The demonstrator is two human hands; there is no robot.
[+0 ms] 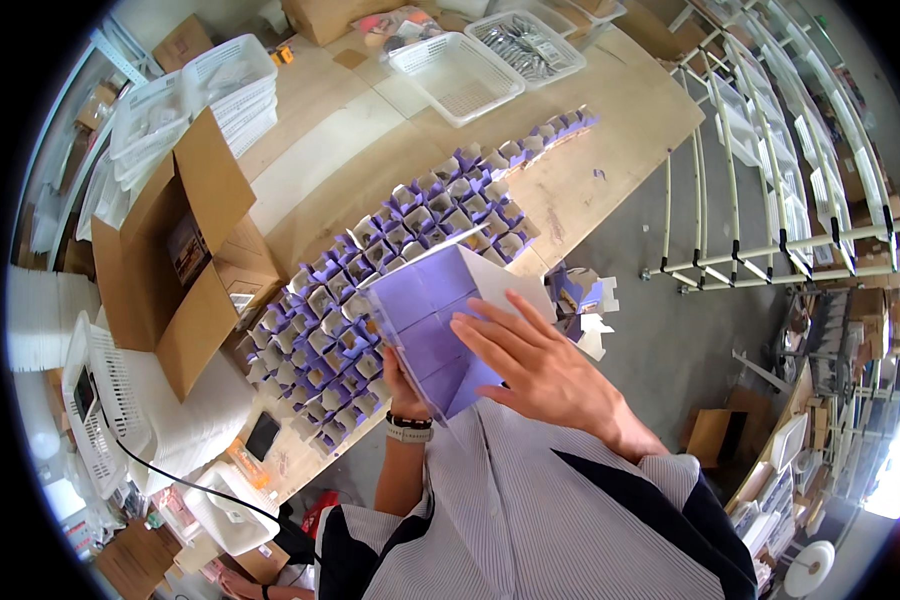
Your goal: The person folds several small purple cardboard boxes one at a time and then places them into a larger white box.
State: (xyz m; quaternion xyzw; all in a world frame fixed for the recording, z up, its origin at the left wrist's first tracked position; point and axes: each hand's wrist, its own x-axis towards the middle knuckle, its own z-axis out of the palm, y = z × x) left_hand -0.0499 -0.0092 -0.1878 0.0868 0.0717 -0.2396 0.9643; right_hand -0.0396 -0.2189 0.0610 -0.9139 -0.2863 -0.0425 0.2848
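A purple and white cardboard box (422, 292) is held tilted in front of my chest, with a clear, shiny edge along its left side. My left hand (401, 388) is closed on the box's lower left edge, and part of it is hidden behind the box. Stretched fingers of my right hand (545, 372) lie spread against the right part of the box. Just beyond it, many open-topped small purple and grey boxes (332, 340) stand in packed rows on the wooden table (305, 185).
An open brown carton (205, 265) stands left of the rows. White plastic baskets (455, 80) are at the table's far side, one holding metal parts. A phone (263, 436) lies near the table edge. White-framed racks (735, 180) stand right. Another person's hand (238, 585) shows lower left.
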